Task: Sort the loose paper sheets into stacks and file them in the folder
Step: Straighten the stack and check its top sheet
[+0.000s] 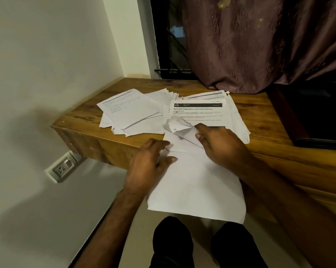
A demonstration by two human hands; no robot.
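Note:
A blank white stack of sheets [198, 188] hangs over the front edge of the wooden table [259, 117]. My left hand [149, 161] holds its left edge, thumb on top and fingers curled around it. My right hand [219, 144] pinches the curled, folded corner of a sheet [179, 130] at the top of that stack. Behind lies a printed sheet with a black header [198, 113] on a pile. A messy spread of loose sheets [132, 113] covers the table's left part. No folder is visible.
A white wall with a power socket [61, 169] runs on the left. A brown curtain [259, 45] hangs over the table's back right, beside a dark window [171, 35]. My dark-clothed legs [202, 246] show below the stack.

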